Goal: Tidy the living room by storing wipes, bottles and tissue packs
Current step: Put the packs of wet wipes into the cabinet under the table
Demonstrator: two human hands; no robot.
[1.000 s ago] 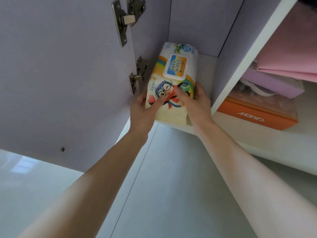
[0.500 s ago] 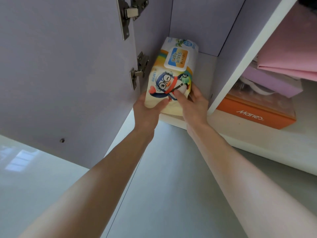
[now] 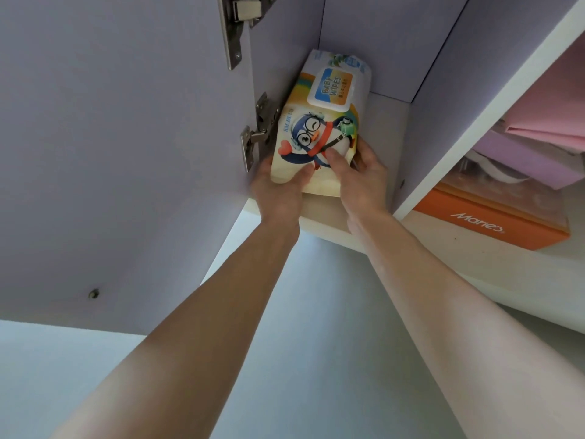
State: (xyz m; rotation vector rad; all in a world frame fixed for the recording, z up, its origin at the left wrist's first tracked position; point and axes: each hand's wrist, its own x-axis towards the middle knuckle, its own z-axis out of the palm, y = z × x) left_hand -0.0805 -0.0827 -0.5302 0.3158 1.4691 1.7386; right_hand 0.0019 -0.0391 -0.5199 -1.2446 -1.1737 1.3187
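Your left hand [image 3: 278, 193] and right hand [image 3: 362, 182] are gripping the near end of the baby wipes pack [image 3: 323, 122], its long axis pointing far into the cabinet [image 3: 395, 42].

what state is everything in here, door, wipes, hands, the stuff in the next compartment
cabinet door: swung open
baby wipes pack: label up, inside the left compartment, close to the hinge side
flip lid: closed flat
left hand: grips the pack's near left corner, thumb on top
right hand: grips the pack's near right corner, thumb on top
orange box: lying flat in the right compartment
pink cloth: folded, above the box
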